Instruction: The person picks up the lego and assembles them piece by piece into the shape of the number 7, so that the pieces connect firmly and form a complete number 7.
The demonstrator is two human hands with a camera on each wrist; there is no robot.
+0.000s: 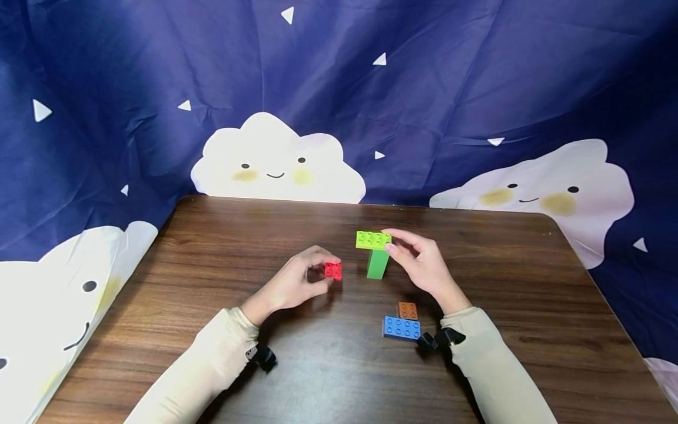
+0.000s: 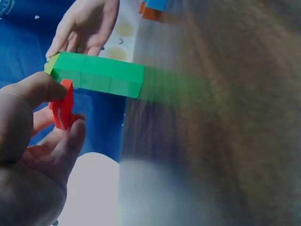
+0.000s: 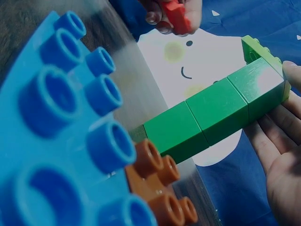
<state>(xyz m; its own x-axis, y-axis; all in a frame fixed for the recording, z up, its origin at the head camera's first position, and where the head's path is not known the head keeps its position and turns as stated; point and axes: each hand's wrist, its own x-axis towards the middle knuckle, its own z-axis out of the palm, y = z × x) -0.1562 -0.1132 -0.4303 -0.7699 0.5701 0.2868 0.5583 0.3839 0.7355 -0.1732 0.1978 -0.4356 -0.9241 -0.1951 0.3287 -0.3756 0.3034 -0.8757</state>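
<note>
Between its thumb and fingers my left hand (image 1: 293, 281) holds a small red toy brick (image 1: 333, 271), raised just left of the tower. Three green bricks (image 3: 195, 115) are stacked upright on the table, forming that tower (image 1: 376, 267). A long lime-green brick (image 1: 369, 239) lies across the top and juts out to the left. My right hand (image 1: 424, 266) pinches the right end of the lime-green brick, thumb in front and a finger behind. In the left wrist view the red brick (image 2: 63, 104) overlaps the tower's top.
Nearer to me, below my right hand, lie a blue brick (image 1: 401, 328) with studs up and, just behind it, a smaller orange-brown brick (image 1: 407, 310). They sit on a dark wooden table (image 1: 222, 253). Behind its far edge hangs a blue cloth (image 1: 328, 76) with clouds.
</note>
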